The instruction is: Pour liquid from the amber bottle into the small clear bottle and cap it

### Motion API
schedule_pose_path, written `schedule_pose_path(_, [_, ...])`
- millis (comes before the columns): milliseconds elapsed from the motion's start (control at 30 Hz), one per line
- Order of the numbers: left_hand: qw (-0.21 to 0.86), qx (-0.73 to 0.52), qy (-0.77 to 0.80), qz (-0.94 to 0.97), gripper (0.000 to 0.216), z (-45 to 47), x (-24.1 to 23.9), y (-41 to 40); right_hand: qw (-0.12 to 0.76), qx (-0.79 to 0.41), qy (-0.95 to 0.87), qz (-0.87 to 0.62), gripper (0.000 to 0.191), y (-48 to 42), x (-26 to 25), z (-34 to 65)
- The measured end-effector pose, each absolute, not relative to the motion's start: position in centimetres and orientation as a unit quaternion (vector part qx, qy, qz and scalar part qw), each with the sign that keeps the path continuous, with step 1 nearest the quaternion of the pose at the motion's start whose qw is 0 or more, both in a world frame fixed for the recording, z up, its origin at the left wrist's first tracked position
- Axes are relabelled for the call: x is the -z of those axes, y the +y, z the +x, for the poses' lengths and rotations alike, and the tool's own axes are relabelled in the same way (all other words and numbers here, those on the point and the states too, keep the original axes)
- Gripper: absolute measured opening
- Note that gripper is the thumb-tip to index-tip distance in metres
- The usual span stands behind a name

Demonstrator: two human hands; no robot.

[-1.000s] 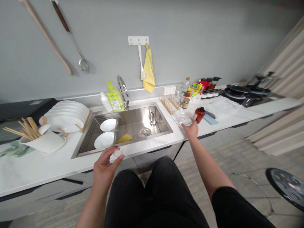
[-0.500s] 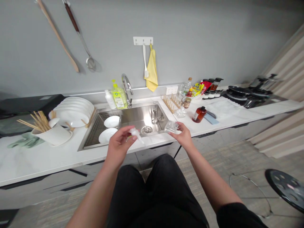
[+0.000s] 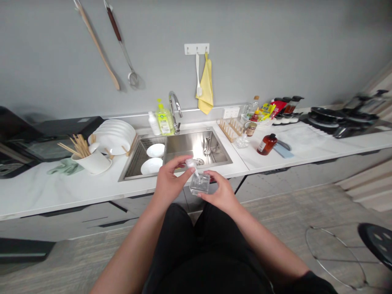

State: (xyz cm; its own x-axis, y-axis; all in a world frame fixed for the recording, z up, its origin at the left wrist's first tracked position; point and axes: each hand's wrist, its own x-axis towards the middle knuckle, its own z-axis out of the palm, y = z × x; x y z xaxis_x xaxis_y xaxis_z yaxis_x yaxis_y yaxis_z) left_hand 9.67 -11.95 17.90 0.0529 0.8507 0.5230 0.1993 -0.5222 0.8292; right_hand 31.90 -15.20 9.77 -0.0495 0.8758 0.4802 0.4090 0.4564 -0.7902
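Between the thumb and fingers of my left hand (image 3: 171, 179) is a white pump head (image 3: 190, 163), its thin tube pointing down to the right. My right hand (image 3: 222, 192) grips a clear square bottle (image 3: 199, 187) by its side, tilted in front of the sink edge. The tube's lower end meets the bottle's top; whether it is inside the neck I cannot tell. Both hands are close together above my lap. Behind them lies the steel sink (image 3: 225, 157) with two white bowls (image 3: 152, 165) in its left rack.
An amber bottle (image 3: 267, 144) stands right of the sink near a light blue cloth (image 3: 283, 150). To the left are a utensil holder (image 3: 95, 161) with chopsticks and several white plates (image 3: 122, 130). The faucet (image 3: 174, 108) rises behind the sink. A black stool (image 3: 378, 245) is at the lower right.
My hands have come together, bringing the pump head's tube to the top of the clear bottle. The bottle has moved left and lower, and the camera view has shifted left.
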Motion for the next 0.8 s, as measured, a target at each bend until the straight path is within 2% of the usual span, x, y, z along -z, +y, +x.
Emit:
schedule_pose_path(300, [0.26, -0.493, 0.363, 0.747, 0.023, 9.7, -16.8, -14.4, 0.51, -0.223, -0.7, -0.448, 0.074, -16.9, -10.9, 31.2])
schedule_pose_path(500, [0.218, -0.484, 0.375, 0.76, 0.029, 9.6, -16.1, -16.0, 0.508, -0.253, -0.692, -0.446, 0.075, -18.3, -10.9, 31.5])
schedule_pose_path(667, [0.264, -0.432, 0.343, 0.791, 0.052, 9.6, -16.8, -17.2, 0.521, -0.282, -0.69, -0.417, 0.076, -19.3, -11.1, 31.7])
schedule_pose_path(800, [0.322, -0.445, 0.32, 0.772, 0.041, 10.6, -17.2, -17.7, 0.53, -0.279, -0.695, -0.398, 0.081, -20.4, -11.8, 31.8])
